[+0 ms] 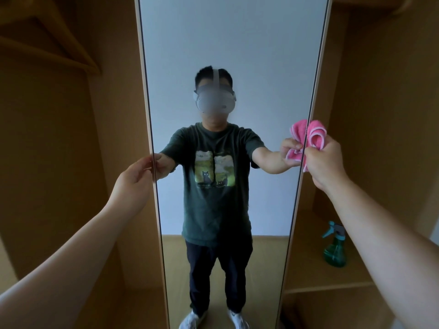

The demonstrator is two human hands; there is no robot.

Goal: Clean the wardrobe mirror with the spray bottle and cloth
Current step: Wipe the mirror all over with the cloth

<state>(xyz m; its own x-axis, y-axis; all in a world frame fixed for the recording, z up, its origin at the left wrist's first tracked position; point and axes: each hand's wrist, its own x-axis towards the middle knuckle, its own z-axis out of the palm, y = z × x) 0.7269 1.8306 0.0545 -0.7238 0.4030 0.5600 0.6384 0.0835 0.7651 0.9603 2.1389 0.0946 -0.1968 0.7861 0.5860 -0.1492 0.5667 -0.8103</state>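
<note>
The tall wardrobe mirror [235, 43] fills the middle of the view and reflects a standing person. My left hand [135, 174] grips the mirror's left edge at about chest height, fingers curled round the frame. My right hand [325, 160] holds a bunched pink cloth [316, 134] against the mirror's right edge. A green spray bottle [335, 248] with a teal trigger stands upright on a wardrobe shelf at the lower right, partly behind my right forearm.
Wooden wardrobe walls and shelves [332, 288] flank the mirror on both sides. A wooden hanger [47, 43] hangs in the upper left compartment. The mirror's thin pale frame [154, 186] runs along both sides.
</note>
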